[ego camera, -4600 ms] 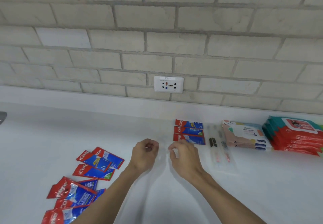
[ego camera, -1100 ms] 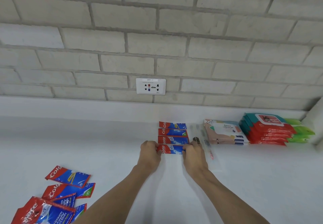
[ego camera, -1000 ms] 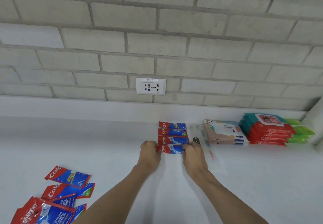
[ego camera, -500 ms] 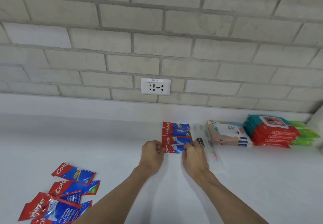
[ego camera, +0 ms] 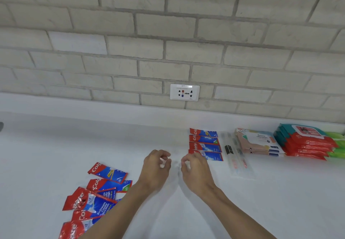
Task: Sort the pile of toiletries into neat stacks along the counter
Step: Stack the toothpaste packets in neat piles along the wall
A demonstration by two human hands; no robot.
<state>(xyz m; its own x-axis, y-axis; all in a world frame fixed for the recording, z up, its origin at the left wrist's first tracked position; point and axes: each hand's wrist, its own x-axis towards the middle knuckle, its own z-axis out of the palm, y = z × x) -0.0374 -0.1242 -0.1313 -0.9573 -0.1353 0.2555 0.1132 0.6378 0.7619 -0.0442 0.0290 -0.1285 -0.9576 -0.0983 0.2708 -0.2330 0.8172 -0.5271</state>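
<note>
The left hand (ego camera: 155, 171) and right hand (ego camera: 195, 172) are hovering empty, fingers loosely curled. The loose toothpaste sachets (ego camera: 108, 173) are lying left of them, slanted, nearer the left hand; the tidy row (ego camera: 205, 146) is lying just beyond the right.

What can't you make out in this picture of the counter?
Head view:
- Loose toothpaste sachets: count hidden by left forearm and bottom edge.
- Green packs: cut off by right edge.
- Clear toothbrush packs: transparent, blurred; number unclear.
- Left hand, right hand: curled fingers blurred; pinching anything unclear.
</note>
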